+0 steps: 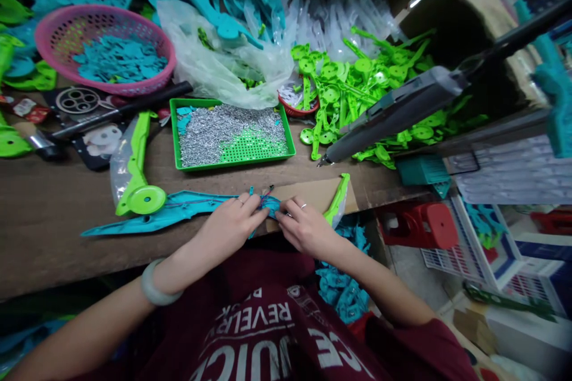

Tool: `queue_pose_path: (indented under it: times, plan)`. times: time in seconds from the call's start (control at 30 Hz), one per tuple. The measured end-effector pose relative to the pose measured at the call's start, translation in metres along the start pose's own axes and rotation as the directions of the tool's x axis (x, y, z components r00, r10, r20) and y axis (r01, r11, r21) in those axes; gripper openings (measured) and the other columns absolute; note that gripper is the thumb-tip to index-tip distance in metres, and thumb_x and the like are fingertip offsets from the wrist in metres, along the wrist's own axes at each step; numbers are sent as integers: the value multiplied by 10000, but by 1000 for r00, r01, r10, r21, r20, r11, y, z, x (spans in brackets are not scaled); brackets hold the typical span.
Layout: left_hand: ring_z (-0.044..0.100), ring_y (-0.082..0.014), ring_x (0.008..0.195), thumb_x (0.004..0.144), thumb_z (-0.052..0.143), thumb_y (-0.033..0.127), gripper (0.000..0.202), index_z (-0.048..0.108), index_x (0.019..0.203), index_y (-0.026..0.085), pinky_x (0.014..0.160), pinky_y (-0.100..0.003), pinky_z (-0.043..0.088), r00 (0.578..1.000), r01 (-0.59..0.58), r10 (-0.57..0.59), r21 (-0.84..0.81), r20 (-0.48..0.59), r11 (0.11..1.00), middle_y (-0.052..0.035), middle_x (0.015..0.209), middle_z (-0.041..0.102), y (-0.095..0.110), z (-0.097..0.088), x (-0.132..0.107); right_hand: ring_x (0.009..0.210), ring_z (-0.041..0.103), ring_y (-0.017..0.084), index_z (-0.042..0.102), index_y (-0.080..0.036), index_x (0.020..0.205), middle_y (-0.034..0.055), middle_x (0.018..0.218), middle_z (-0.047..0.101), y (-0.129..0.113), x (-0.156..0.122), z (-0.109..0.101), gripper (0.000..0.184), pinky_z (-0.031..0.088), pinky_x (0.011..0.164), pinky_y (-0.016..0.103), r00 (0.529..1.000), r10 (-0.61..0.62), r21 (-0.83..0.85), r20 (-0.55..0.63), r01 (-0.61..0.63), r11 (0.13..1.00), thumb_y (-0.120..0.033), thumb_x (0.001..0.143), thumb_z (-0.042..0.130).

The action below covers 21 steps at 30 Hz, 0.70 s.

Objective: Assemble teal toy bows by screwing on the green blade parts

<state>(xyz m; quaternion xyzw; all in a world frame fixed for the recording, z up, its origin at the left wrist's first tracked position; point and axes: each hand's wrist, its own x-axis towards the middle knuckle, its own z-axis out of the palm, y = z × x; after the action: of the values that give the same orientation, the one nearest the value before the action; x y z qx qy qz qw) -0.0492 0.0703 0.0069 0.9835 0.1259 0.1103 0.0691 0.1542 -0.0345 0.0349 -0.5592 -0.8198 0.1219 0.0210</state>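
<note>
A long blue plastic toy sword half (179, 208) lies along the table's front edge, with thin dark wires running inside it. My left hand (239, 214) is closed in a pinch at its narrow handle end. Across from it, my right hand (304, 223) has its fingertips pressed on the same end, near the wires. Both hands almost touch, and the fingers hide what lies between them. A green toy part with a round disc (145, 199) and a clear blade rests against the blue half on the left. Another green-and-clear piece (337, 199) sits beside my right hand on cardboard (308, 190).
A green tray (179, 155) of small screws stands behind my hands. An electric screwdriver (388, 110) hangs at the right, tip low over the table. Behind are a pink basket (107, 86) of blue pieces, a hammer (120, 110), a plastic bag (223, 59) and piled green parts (366, 83).
</note>
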Motion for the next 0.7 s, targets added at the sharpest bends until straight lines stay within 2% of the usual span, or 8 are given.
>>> queue_pose_path:
  times: [0.17,0.23,0.33,0.4,0.5,0.57,0.63,0.7]
  plan:
    - [580,-272,1003,932,538,69,352,652,1247,174,753,-352,512,997,30,-32,34,64,999,-115,1042,615,1,-3,3,1079,496,274,602,-129,1289,156,1159,584,12,-6,-19,345,514,907,440,993,-66,116,96,54,992,-202,990,445]
    - [575,-271,1011,933,523,63,366,649,1256,178,761,-354,510,996,25,-27,34,80,999,-119,1062,610,0,-4,3,1072,527,245,619,-155,1259,130,1131,596,24,-2,-29,314,507,930,413,994,-76,229,76,56,972,-224,1002,451]
    - [568,-263,1004,934,497,55,387,649,1267,182,779,-354,506,995,11,-16,46,101,999,-119,1061,598,-2,-4,3,989,574,189,650,-153,1153,92,1049,622,44,20,-40,269,493,892,340,994,91,350,-67,-62,935,-252,1022,438]
    - [566,-259,980,931,487,49,401,652,1273,180,777,-353,504,994,-4,-2,59,106,998,-114,1031,592,-4,-4,3,952,588,171,649,-134,1143,92,1057,642,51,45,-44,247,474,867,310,977,191,339,-99,-147,929,-246,1014,471]
    - [567,-255,915,922,484,42,407,662,1265,170,738,-353,503,994,-25,18,67,105,997,-106,981,583,-6,-4,3,939,614,176,661,-129,1132,99,1081,683,51,83,-52,249,452,833,289,985,163,236,52,-171,957,-299,996,541]
    - [567,-251,873,914,489,35,407,673,1252,168,705,-351,500,995,-33,26,75,92,997,-99,950,577,-6,-5,4,895,632,192,688,-135,1052,105,1021,714,43,101,-57,264,435,772,287,969,167,132,181,-193,972,-335,1002,523]
    - [567,-251,857,905,496,26,413,679,1246,170,686,-348,496,997,-28,21,91,74,995,-94,928,572,-3,-5,4,835,641,203,693,-135,1019,120,966,730,35,109,-62,267,406,706,285,943,192,49,271,-213,976,-330,998,512]
    - [567,-253,865,897,499,16,418,680,1244,164,691,-350,495,998,-9,3,102,56,995,-93,925,570,1,-5,3,798,640,199,688,-141,1016,120,945,736,31,109,-63,226,374,662,278,926,179,37,333,-202,979,-289,982,520]
